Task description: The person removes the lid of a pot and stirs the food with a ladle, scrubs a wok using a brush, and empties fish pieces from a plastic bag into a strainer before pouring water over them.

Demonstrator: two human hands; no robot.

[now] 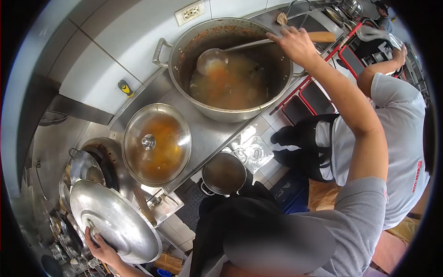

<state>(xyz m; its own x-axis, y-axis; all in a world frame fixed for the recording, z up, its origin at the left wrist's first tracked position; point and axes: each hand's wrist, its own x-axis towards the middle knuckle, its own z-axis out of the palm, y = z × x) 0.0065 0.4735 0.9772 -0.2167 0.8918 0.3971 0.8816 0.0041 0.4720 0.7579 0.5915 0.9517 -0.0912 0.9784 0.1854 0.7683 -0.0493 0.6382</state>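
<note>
The right hand (295,45) grasps the long ladle (213,62), its fingers bent over the handle close to where metal meets wood. Holding it that far up probably spares the fingers from the heat and lets the bowl reach down past the tall sides of the big pot (233,115). The ladle's shaft crosses over the rim, and its bowl is down at the soup (244,85), toward the tiled wall (104,69); how full it is, I cannot tell. The pot stands upright on the steel counter (205,134), its mouth uncovered, so the ladle has free room. A side handle (161,53) sticks out, presumably because so large a pot needs 2 hands to shift.

Low on the other side, the left hand (102,251) grips a wide metal lid (124,207) by its knob. The lid is tilted and well apart from the big pot, which seems a sensible way to leave the opening clear; the knob gives 1 hand enough purchase. Between lid and pot, a glass cover (159,122) lies over orange food, likely shielding it while leaving it visible. A co-worker (397,115) in a grey shirt stands beyond the right arm, apart from the pot
</note>
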